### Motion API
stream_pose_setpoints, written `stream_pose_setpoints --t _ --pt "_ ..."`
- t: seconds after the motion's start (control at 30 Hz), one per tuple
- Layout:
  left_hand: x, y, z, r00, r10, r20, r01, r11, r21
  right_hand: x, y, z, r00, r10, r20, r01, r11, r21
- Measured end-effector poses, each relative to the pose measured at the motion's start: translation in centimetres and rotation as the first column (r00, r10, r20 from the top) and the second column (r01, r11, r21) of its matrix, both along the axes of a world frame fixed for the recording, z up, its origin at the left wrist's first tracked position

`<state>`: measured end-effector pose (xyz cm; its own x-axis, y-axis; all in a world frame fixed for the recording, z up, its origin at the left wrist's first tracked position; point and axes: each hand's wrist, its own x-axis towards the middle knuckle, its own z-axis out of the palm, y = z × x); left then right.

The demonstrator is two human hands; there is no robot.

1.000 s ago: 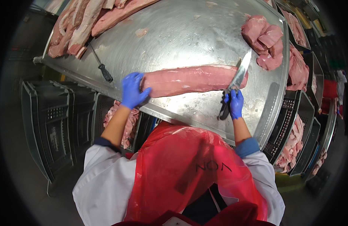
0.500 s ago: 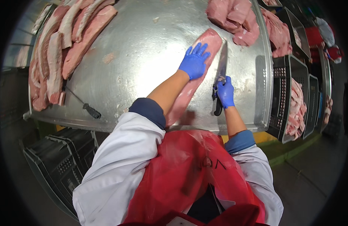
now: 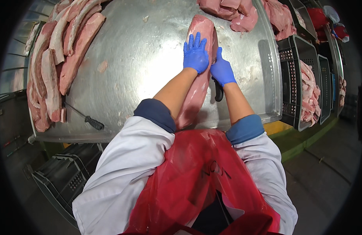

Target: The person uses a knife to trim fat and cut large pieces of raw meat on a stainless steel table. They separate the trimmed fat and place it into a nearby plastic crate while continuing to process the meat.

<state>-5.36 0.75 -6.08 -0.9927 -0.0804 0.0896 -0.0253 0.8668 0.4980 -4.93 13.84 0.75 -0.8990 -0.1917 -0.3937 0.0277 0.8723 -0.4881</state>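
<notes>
A long pink piece of meat (image 3: 198, 84) lies lengthwise in front of me on the metal table (image 3: 137, 74). My left hand (image 3: 195, 53), in a blue glove, presses flat on its upper part with the fingers spread. Against the meat's right side, my gloved right hand (image 3: 223, 68) is wrapped round a black-handled knife (image 3: 219, 91). The blade points away from me along the meat's right edge and is mostly hidden by the hand and the meat.
Long strips of meat (image 3: 47, 74) are heaped at the left, near a sharpening steel (image 3: 94, 123). More trimmed meat (image 3: 230, 11) lies at the far right. Beyond the table's right edge stands a dark crate (image 3: 292, 84) of meat pieces; black crates (image 3: 67, 172) stand low at the left.
My right hand has brought the knife left, from the bare table to the meat's right side. My left hand stays on the meat, and the view has shifted a little.
</notes>
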Motion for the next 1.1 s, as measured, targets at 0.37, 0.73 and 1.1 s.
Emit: stream_pose_setpoints --t 0.37,0.73,1.1 --pt "0.7 1.0 0.8 0.998 0.049 0.041 -0.047 0.998 -0.043 14.3 2.6 2.2 0.99 0.091 0.11 -0.104 0.988 0.116" --pt "0.7 -2.9 0.0 0.978 0.206 0.019 -0.205 0.978 -0.035 6.2 2.0 0.9 0.997 0.009 -0.077 -0.015 0.998 -0.066" --pt "0.9 -5.2 -0.2 0.977 0.214 0.0 -0.214 0.976 -0.03 -1.8 -4.5 -3.1 0.977 0.182 -0.11 -0.188 0.981 -0.054"
